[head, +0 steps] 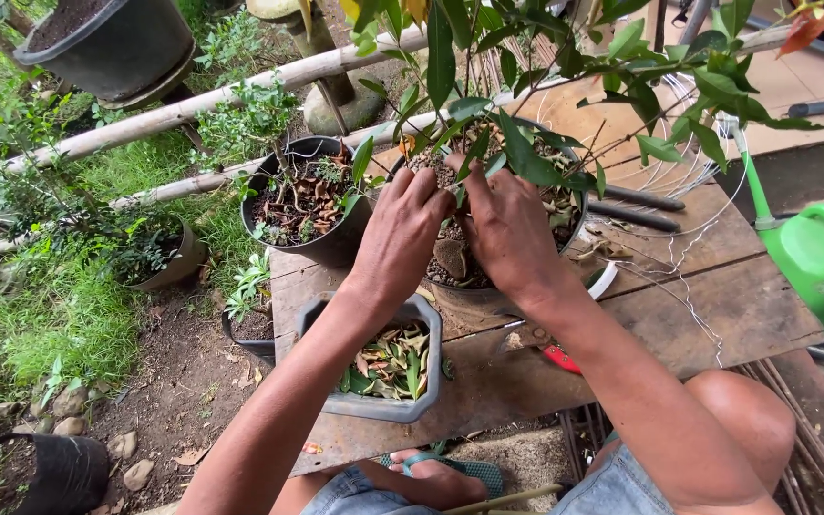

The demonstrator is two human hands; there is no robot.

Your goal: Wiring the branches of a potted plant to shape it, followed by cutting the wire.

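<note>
We have both hands down in the round black plastic pot with the leafy green plant (474, 277), which stands on the weathered wooden plank table (717, 305) straight ahead of us. Our left hand (401, 234) rests on the near-left part of the soil surface, fingers bent and pressed together into the earth and dead leaves. Our right hand (507, 229) lies just beside it, touching it at the fingertips, fingers curled down at the foot of the stems. Whether either hand has pinched anything we cannot tell, since the fingertips are buried among leaves. The plant's stems rise just beyond our fingertips and lean away from us, so both hands are about equally near.

The pot is filled with dark, stony soil strewn with brown leaf litter; its glossy leaves spread wide overhead. Nearer to us sits a grey octagonal pot holding fallen leaves (388, 367). To the left stands a second black pot with dry debris (307, 205). A red-handled tool (557, 358) lies by our right forearm, and a green plastic watering can (817, 262) stands far right.
</note>
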